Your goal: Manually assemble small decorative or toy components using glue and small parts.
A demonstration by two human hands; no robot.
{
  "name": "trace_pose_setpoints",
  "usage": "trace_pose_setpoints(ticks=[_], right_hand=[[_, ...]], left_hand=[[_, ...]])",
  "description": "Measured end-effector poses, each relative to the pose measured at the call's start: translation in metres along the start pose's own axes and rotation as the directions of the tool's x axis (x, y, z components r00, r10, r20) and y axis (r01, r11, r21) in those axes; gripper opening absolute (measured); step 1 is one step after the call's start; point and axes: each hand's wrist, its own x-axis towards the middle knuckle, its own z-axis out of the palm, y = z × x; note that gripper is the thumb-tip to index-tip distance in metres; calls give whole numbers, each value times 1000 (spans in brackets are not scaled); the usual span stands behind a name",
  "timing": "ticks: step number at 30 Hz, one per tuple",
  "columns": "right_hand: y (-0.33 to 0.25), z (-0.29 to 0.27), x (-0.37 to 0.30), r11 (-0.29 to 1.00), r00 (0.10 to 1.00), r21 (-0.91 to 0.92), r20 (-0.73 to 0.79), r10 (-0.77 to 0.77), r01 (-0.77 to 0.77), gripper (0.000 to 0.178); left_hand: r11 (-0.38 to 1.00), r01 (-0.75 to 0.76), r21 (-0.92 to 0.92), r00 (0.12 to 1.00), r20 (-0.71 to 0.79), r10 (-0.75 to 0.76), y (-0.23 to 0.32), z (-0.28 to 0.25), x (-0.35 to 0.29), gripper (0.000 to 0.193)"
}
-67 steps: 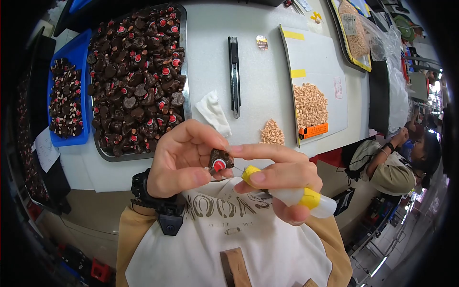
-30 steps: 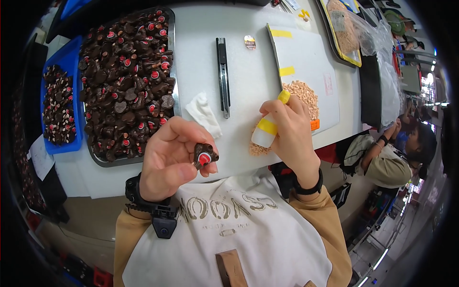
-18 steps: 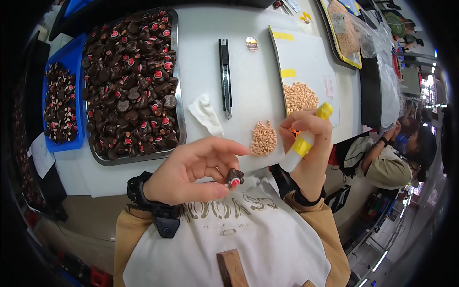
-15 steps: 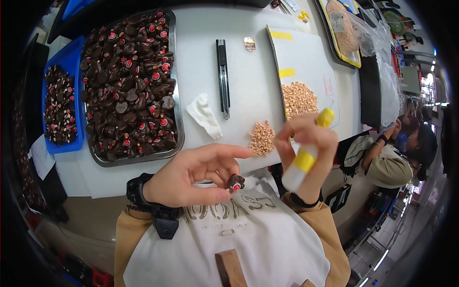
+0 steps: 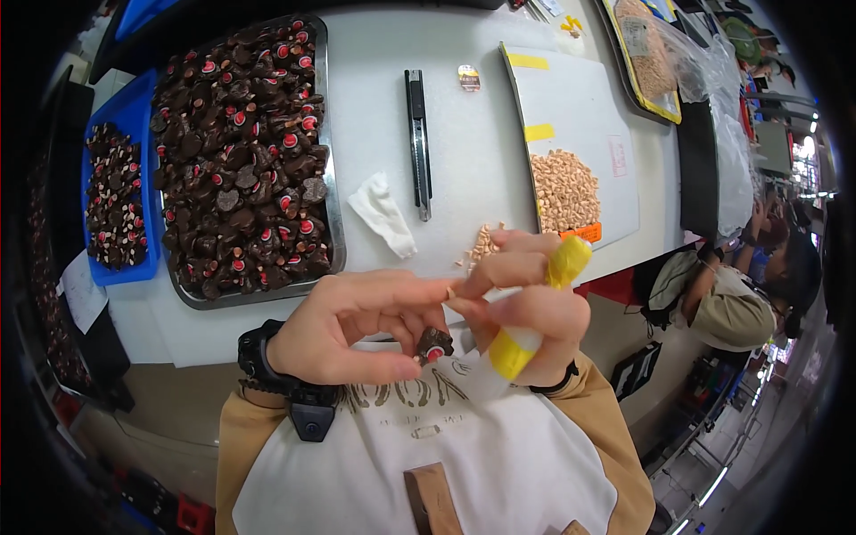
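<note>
In front of my chest, my left hand (image 5: 343,325) holds a small dark brown moulded piece (image 5: 434,342) with a red and white round mark, low between its curled fingers and thumb. Its index finger stretches toward my right hand (image 5: 535,308). That hand grips a whitish bottle (image 5: 526,343) with yellow bands, slanted across the palm. At the meeting fingertips of both hands shows a tiny beige piece (image 5: 451,293); which hand bears it I cannot tell. Just beyond the right fingers lies a small heap of beige pieces (image 5: 482,248), partly covered by them.
Left stand a metal tray (image 5: 335,196) and a blue tray (image 5: 150,201), both full of dark pieces. A utility knife (image 5: 417,143) and white cloth (image 5: 383,216) lie mid-table. At right, a white board (image 5: 571,98) carries more beige pieces (image 5: 566,192). Another person (image 5: 731,303) sits beyond.
My right hand has moved left and down with the bottle, bringing its fingertips to my left index finger. My left hand keeps its hold on the dark piece.
</note>
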Motion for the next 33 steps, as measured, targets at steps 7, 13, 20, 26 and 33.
trace_pose_setpoints(ticks=[7, 13, 20, 26, 33], right_hand=[[0, 8, 1, 999, 998, 50, -55, -12, 15, 41], [6, 10, -2, 995, 992, 100, -123, 39, -27, 20], [5, 9, 1, 997, 997, 33, -38, -70, 71, 32], [1, 7, 0, 994, 998, 91, -28, 57, -55, 33], [15, 30, -2, 991, 968, 131, -252, 12, 22, 36]], left_hand=[[984, -177, 9, 984, -25, 177, -6, -3, 1, 46], [994, -59, -87, 988, -148, 46, -3, 1, 2, 40], [994, -87, -65, 987, -139, 78, -6, -2, 2, 38], [996, -75, 42, 989, -127, 80, -9, -3, 0, 36], [991, -137, 5, 983, -122, 136, -7, -3, 4, 42]])
